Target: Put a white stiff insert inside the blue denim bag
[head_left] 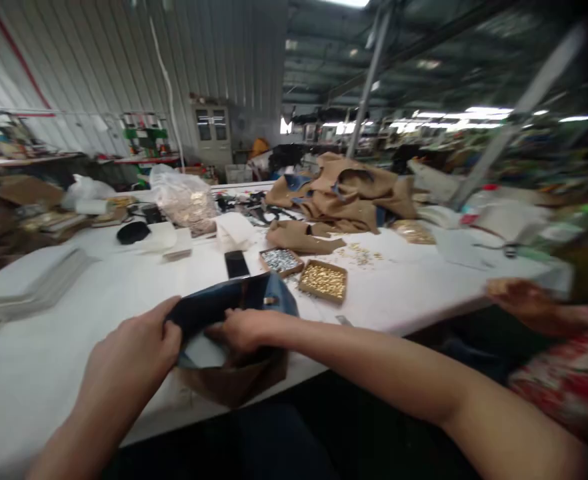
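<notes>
A bag (234,387), brown outside with a dark blue lining, sits at the near edge of the white table. My left hand (141,347) is closed on the bag's left rim, thumb on the near side. Reaching in through the mouth from the right, my right hand (249,330) has its fingers curled low inside; what they hold, if anything, is hidden. A pale flat piece (204,351) shows within the bag beside those fingers. On the far inner wall is a small metal fitting (270,301).
Beyond the bag lie a tray of gold-coloured small parts (324,281), a tray of silver ones (280,260) and a dark phone (237,265). Brown pieces (344,190) are heaped behind. White sheets (29,277) are stacked left. Another person's hand (519,300) is at right.
</notes>
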Demonstrator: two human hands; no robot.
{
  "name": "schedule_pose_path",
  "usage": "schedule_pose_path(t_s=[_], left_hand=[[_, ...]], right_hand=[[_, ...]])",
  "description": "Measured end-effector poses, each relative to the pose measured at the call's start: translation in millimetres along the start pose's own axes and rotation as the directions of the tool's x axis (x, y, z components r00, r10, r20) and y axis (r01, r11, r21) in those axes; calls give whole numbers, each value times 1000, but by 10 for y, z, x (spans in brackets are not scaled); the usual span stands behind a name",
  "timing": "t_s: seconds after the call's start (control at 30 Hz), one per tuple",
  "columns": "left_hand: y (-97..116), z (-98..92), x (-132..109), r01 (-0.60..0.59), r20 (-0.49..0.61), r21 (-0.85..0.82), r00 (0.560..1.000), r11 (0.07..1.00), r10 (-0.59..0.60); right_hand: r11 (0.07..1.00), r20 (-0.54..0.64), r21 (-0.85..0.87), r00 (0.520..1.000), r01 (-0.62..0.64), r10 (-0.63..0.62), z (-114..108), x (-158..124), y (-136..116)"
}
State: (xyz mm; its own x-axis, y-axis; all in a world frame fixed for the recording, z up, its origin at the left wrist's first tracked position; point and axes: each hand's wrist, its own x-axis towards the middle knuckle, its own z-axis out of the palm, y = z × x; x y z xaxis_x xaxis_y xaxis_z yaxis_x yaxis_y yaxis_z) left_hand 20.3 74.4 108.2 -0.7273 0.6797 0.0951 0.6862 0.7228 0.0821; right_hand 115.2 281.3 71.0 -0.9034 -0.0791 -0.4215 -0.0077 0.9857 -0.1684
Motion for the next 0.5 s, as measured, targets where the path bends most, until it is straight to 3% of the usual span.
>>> schedule_pose_path(t_s=[0.1,0.3,0.5], left_hand=[[141,-84,48,84,25,74,996,994,-86],[284,-75,188,21,56,106,998,994,-27],[188,0,238,47,20,86,999,995,-49]], right_hand=[[997,102,40,992,69,-73,4,62,179],[989,-27,113,996,92,-89,162,-40,207],[992,-142,-17,982,-128,125,185,-170,-84]])
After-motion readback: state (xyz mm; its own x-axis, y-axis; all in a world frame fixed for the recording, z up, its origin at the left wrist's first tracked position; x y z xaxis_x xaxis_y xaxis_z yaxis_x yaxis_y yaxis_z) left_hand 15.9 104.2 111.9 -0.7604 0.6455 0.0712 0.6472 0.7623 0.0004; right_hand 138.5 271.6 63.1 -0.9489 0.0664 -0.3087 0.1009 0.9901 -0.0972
